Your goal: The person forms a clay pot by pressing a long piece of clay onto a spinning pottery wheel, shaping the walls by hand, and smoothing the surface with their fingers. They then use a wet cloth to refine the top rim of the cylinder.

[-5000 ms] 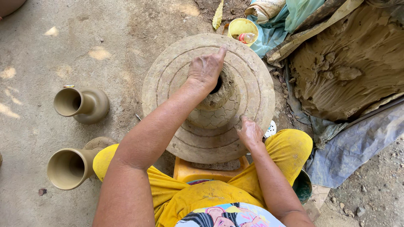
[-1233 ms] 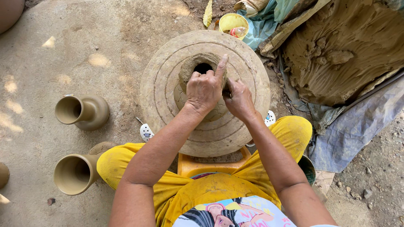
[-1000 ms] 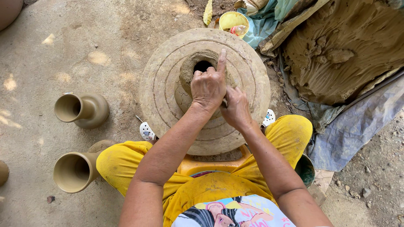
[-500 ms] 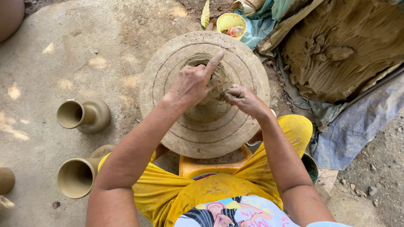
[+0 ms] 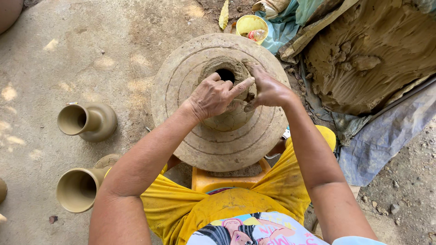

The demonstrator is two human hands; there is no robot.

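- At the upper right of the frame, a big heap of wet brown clay (image 5: 377, 54) lies on grey sheeting (image 5: 386, 140).
- At centre, your round, ridged, clay-caked potter's wheel (image 5: 181, 90) carries a small hollow lump of brown clay (image 5: 227, 72) just above its middle.
- Your left hand (image 5: 217, 96) curls over the lump's near rim, fingers bent and pinching the clay.
- Your right hand (image 5: 268, 88) presses the lump's right side, fingertips on it.
- At left, two unfired tan clay vases (image 5: 88, 121) (image 5: 79, 188) lie on their sides.
- At top, a small yellow plastic bowl (image 5: 251, 25) sits beside the wheel.
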